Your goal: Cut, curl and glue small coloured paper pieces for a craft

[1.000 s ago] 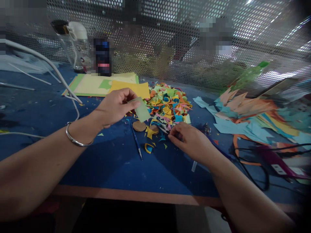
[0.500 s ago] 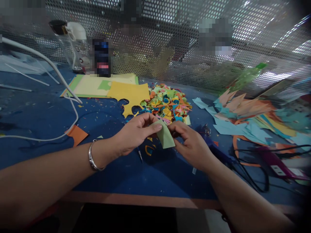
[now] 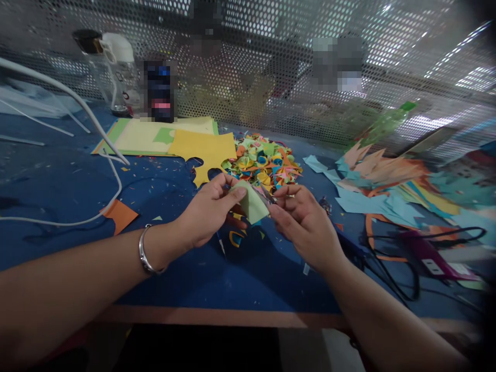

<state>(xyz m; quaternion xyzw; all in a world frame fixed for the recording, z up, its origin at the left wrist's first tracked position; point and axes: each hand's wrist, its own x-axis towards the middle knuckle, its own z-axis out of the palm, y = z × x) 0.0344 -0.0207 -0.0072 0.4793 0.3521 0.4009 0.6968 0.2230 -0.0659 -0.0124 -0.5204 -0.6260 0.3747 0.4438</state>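
Observation:
Between thumb and fingers, my left hand (image 3: 211, 212) pinches a folded piece of pale green paper (image 3: 253, 204), its lower corner pointing right. My right hand (image 3: 304, 222) is closed on small scissors (image 3: 267, 195); the grey blades lie along the paper's right edge, and most of the handle is hidden by the fingers. Behind both hands rises a heap of colourful paper scraps (image 3: 267, 157). A yellow sheet (image 3: 207, 147) with round cut-outs lies beside the heap. Under my left hand are a few curled scraps (image 3: 235, 238) and a thin pointed tool (image 3: 221, 245).
Stacked sheets (image 3: 139, 135), bottles (image 3: 120, 72) and a white cable (image 3: 77, 98) stand or lie at the back left. An orange paper piece (image 3: 123, 216) is left of my wrist. Blue and orange cut paper (image 3: 382, 201) and a purple power strip (image 3: 430, 256) lie right.
The green paper has turned and moved slightly up and left. My right hand has opened out somewhat, and the scissor blades now show. A small green scrap now lies below the paper.

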